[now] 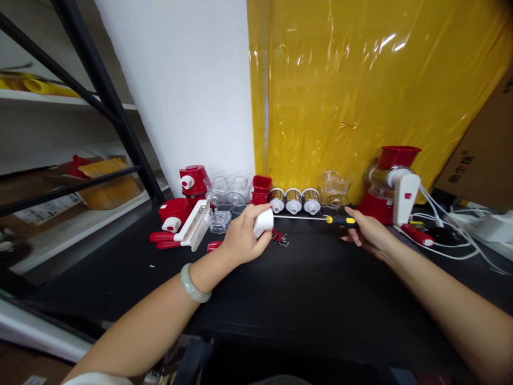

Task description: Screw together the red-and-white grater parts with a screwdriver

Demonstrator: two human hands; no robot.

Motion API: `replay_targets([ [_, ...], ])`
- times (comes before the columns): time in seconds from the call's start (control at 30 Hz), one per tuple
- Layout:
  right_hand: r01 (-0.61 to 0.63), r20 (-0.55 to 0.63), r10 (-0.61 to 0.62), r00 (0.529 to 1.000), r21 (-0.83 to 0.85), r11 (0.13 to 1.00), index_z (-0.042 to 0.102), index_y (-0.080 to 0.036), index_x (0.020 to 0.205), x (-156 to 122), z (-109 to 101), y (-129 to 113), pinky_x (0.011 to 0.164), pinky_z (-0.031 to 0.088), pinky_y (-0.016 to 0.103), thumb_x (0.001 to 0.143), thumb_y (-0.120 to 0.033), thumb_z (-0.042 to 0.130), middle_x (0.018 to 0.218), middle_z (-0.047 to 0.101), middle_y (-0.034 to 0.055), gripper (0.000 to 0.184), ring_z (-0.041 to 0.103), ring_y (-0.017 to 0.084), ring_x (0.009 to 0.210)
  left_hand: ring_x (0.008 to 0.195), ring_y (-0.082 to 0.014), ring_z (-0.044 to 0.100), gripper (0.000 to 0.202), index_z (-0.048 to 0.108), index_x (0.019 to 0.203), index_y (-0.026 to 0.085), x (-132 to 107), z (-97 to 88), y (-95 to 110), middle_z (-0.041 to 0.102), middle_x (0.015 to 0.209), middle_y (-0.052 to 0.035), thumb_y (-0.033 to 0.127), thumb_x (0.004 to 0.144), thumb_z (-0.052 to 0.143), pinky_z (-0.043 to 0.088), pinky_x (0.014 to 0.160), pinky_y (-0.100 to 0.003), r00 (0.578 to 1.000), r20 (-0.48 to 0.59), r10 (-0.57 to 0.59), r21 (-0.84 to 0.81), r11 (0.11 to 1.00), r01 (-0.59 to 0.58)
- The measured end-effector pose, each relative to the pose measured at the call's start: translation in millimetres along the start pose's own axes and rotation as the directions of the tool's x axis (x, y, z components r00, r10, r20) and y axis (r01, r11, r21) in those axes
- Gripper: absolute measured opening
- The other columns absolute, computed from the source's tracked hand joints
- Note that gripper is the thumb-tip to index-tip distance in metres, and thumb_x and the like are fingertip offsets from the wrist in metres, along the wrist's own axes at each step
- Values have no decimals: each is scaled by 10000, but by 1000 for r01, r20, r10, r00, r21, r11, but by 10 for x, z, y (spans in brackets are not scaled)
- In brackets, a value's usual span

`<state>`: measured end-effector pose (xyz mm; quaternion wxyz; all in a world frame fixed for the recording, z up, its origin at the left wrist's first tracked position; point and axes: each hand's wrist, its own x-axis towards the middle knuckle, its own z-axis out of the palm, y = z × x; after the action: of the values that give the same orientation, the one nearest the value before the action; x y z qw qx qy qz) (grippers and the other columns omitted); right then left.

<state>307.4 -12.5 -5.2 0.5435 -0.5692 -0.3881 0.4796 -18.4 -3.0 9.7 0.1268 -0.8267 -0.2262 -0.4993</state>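
Observation:
My left hand point(242, 236) is closed around a small white plastic part point(263, 221) above the black table point(304, 289); a pale green bangle sits on that wrist. My right hand point(366, 232) grips the yellow-and-black handle of a long screwdriver point(340, 220), whose thin shaft points left towards the white part. A few small screws point(280, 237) lie on the table just under the white part.
Along the yellow plastic sheet stand red-and-white grater parts point(188, 203), clear plastic cups point(228, 190), three metal drum blades point(294, 200), a clear funnel point(334, 188) and an assembled red-and-white grater point(395, 184). White cables point(449, 235) lie at right. A black shelf frame stands left.

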Motion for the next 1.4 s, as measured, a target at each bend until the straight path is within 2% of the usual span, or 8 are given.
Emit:
replay_targets([
  [0.1,0,26,-1,1000,31,1000,556,-202,587,30,-2,46,599,587,308,928,-468,565,336,436,-8,432,399,106,316,1004,-232,665,627,391,1357,215,0,0,-4,628,1144,-91,127,786,635,548,844,-366,1000,-27,16,-27,999,-17],
  [0.2,17,62,-23,998,94,995,557,-200,633,58,-1,85,582,565,298,911,-463,594,414,528,12,385,468,115,350,1051,-233,658,624,389,1355,216,5,7,11,626,1183,-94,121,789,636,538,876,-361,999,-33,-4,-35,999,3],
  [0.33,30,161,-56,985,159,987,641,-180,837,64,-11,96,523,519,273,879,-470,617,566,636,43,295,596,154,484,1044,-223,661,565,402,1339,212,7,18,53,613,1229,-101,152,826,630,532,874,-347,989,-18,-147,-51,988,146],
  [0.47,78,255,-139,957,236,969,652,-213,970,32,-38,67,617,550,300,782,-421,705,728,703,51,286,659,169,609,901,-194,663,499,404,1322,205,21,28,76,622,1160,-94,197,866,608,533,783,-336,945,25,-325,-118,938,325],
  [0.7,178,194,-237,952,279,944,628,-267,967,15,-73,22,755,577,330,717,-349,794,762,701,-2,311,711,174,716,751,-185,650,435,415,1279,212,36,73,38,665,929,-40,215,879,587,510,697,-333,858,186,-479,-178,842,509],
  [0.87,189,145,-236,961,283,940,620,-260,931,67,-103,38,720,587,295,675,-394,849,767,691,-28,369,697,141,649,765,-186,649,437,411,1274,216,17,89,28,664,946,-35,229,876,589,504,715,-333,848,255,-464,-174,841,512],
  [1.17,243,131,-279,951,237,941,641,-228,911,45,-72,29,731,596,333,650,-506,853,700,679,-21,437,637,117,554,862,-216,671,481,397,1318,205,27,51,25,660,1078,-89,233,880,594,526,771,-367,906,133,-401,-125,900,417],
  [1.4,269,131,-295,946,184,945,624,-215,866,47,-44,41,650,571,296,653,-574,823,715,707,21,463,603,115,519,1000,-257,677,517,407,1344,198,22,16,19,629,1216,-130,225,868,608,539,841,-405,947,75,-312,-22,949,315],
])
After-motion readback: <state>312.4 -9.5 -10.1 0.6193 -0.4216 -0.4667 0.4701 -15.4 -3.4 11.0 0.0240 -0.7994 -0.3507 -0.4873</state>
